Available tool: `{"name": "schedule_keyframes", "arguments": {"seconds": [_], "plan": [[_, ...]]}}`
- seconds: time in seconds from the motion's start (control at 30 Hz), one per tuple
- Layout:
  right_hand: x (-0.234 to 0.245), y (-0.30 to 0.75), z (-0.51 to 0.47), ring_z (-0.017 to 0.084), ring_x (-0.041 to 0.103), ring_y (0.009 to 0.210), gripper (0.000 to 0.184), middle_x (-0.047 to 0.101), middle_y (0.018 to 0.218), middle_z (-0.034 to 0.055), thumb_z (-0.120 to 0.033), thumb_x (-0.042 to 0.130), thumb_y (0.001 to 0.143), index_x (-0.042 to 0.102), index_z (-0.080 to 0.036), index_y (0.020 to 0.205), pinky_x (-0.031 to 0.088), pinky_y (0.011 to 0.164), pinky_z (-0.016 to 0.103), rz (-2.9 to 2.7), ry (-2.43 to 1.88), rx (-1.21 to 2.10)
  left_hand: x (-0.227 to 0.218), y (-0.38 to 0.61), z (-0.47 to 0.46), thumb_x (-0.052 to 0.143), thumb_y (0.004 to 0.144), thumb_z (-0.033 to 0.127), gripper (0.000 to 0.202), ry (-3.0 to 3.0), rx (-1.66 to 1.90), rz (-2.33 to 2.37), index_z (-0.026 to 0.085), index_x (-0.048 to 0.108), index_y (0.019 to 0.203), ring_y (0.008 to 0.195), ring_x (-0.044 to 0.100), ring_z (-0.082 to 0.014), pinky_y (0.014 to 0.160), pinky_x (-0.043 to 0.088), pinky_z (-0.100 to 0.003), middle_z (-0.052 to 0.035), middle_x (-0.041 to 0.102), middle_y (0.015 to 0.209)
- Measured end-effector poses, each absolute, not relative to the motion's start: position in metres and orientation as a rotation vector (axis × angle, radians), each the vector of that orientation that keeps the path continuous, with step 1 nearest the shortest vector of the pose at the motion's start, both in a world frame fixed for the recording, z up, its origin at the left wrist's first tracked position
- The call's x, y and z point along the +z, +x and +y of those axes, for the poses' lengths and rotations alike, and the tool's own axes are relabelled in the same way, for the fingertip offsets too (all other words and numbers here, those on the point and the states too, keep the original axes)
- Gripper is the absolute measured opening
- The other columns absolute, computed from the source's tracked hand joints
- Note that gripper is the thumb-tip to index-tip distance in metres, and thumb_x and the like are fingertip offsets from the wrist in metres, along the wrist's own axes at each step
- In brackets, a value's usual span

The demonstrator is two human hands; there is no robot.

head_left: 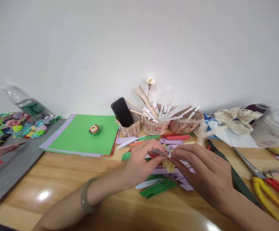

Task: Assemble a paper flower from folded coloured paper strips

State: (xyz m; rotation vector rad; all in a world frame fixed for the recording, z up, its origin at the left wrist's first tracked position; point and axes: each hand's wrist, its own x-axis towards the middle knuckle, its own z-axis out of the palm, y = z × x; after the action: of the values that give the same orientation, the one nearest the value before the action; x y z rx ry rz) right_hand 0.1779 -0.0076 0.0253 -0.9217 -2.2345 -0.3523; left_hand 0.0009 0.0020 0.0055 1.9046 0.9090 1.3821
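A small folded paper piece (pixel 168 154) is being pinched between the fingertips of both hands, low over the wooden table (pixel 64 179) near the middle of the view. The left hand (pixel 139 163), wearing a ring and a green bangle (pixel 86 196) at the wrist, is closing thumb and forefinger on the piece's left edge. The right hand (pixel 203 175) is gripping its right edge with the fingers curled down over it. The paper is white and pale purple; its exact shape is too small to tell.

Right under the hands a loose pile of folded strips (pixel 158 187) is lying, in green, purple, white and red.

Behind the pile three containers are standing in a row against the wall. The stick-built holder (pixel 131 129) on the left is holding a dark phone (pixel 122 112), which is leaning to the left. The middle basket (pixel 155 128) is bristling with wooden sticks, white rolled tubes and one paper flower on a stem. The right basket (pixel 186 125) is holding more white tubes, fanning out sideways.

To the left a green sheet (pixel 79 136) is lying on a stack of paper, with a small round ornament (pixel 94 129) sitting on it. To the right, cream lace (pixel 229 119) is lying near a lidded plastic cup (pixel 275 128), and scissors (pixel 266 183) with yellow and red handles are resting at the table's edge.
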Motion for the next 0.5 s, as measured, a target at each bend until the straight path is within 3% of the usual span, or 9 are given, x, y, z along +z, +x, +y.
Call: {"name": "schedule_keyframes", "arguments": {"seconds": [0.33,0.5], "plan": [[0.0234,0.1808,-0.0044,0.014,0.058,0.067,0.007,0.063,0.077,0.0025,-0.013,0.054,0.083,0.052,-0.02,0.082,0.043,0.061,0.026,-2.255,-0.912,-0.218,0.0075,-0.001,0.0061,0.061,0.076,0.013,0.002,2.023,1.445,0.795,0.015,0.06,0.076,0.079,0.06,-0.0149,0.071,0.05,-0.029,-0.0055,0.062,0.08],[0.0274,0.1796,-0.0001,0.013,0.056,0.066,0.01,0.061,0.074,0.0026,-0.013,0.051,0.084,0.051,-0.02,0.076,0.043,0.058,0.024,-2.28,-0.864,0.052,0.0121,-0.0033,0.0089,0.061,0.076,0.015,0.005,1.978,1.281,0.814,0.015,0.059,0.072,0.072,0.055,-0.0124,0.067,0.045,-0.026,-0.0022,0.058,0.074]]}}
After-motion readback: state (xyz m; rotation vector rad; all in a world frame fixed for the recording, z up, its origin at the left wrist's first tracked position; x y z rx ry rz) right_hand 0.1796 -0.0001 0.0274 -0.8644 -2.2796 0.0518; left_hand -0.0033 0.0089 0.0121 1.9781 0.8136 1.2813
